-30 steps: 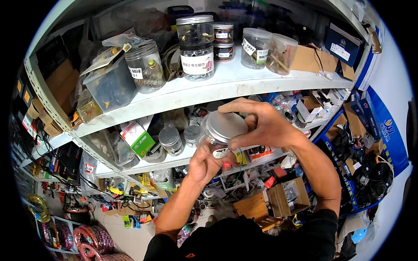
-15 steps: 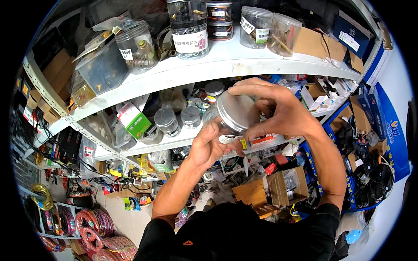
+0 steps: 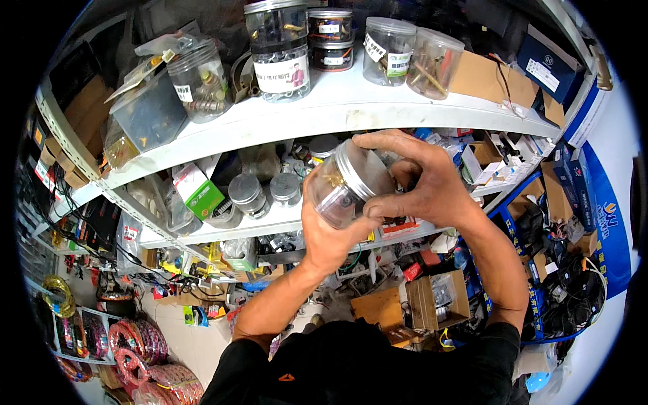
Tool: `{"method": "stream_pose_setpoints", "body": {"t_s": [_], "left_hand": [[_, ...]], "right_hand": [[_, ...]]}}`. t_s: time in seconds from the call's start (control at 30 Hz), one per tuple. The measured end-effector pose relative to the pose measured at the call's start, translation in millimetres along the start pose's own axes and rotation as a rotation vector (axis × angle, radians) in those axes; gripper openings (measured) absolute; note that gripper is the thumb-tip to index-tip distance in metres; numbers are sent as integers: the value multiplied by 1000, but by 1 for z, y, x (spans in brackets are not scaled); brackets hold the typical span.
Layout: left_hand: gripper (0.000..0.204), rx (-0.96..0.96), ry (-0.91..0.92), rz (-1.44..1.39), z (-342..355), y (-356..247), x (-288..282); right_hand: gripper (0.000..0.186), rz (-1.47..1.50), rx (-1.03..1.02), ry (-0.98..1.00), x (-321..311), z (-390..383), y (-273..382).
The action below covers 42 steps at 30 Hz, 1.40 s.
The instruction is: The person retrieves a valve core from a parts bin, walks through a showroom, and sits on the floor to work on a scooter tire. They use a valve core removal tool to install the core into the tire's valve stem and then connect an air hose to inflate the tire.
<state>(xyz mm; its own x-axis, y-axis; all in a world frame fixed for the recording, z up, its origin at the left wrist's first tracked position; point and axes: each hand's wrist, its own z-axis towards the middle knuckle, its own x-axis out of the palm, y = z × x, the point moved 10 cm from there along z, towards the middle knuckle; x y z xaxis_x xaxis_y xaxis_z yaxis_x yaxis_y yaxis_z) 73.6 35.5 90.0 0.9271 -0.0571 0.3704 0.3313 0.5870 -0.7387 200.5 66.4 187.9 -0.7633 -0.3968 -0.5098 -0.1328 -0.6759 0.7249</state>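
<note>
In front of the shelves I hold a clear plastic jar (image 3: 329, 197), tilted so that its silver metal lid (image 3: 354, 177) points to the right. My left hand (image 3: 329, 237) is wrapped around the jar's body from below. Small dark and brass-coloured parts show through its wall. My right hand (image 3: 426, 177) grips the lid, with thumb and forefinger spread along its rim; the other fingers are partly hidden behind it. The lid sits on the jar.
Jars of fittings (image 3: 280, 61) and clear tubs (image 3: 432, 67) stand on the white upper shelf (image 3: 324, 111). Below are silver-lidded jars (image 3: 248, 194) and a green-and-white box (image 3: 200, 192). A cardboard box (image 3: 442, 300) lies lower right; coiled hoses (image 3: 138, 344) are lower left.
The jar has turned in my hands, so more of its clear side shows. My left hand has shifted beneath the body. The whole view has moved slightly.
</note>
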Motion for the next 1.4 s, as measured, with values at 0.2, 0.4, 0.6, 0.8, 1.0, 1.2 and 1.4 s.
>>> {"method": "stream_pose_setpoints", "body": {"t_s": [0.2, 0.4, 0.6, 0.8, 1.0, 1.2, 1.4], "left_hand": [[108, 98, -5, -53, 11, 6, 16], [93, -23, 26, -97, 26, 11, -8], [52, 37, -18, -141, 31, -4, -26], [47, 7, -15, -150, 26, -9, -43], [36, 22, -7, -146, 19, -10, -61], [33, -125, -78, -173, 20, 15, -56], [34, -620, -213, -358, -20, 93, -58]], "right_hand": [[71, 5, -52, -18, -13, 6, 6], [69, -128, -103, -128, -55, 60, 33], [82, -728, -81, -216, -80, 138, 1], [79, -760, -261, -319, -73, 151, 4], [18, -110, -338, -362, -46, 74, 18], [14, 91, -101, -27, 47, 12, -31], [13, -449, -237, 106, 103, -8, -43]]}}
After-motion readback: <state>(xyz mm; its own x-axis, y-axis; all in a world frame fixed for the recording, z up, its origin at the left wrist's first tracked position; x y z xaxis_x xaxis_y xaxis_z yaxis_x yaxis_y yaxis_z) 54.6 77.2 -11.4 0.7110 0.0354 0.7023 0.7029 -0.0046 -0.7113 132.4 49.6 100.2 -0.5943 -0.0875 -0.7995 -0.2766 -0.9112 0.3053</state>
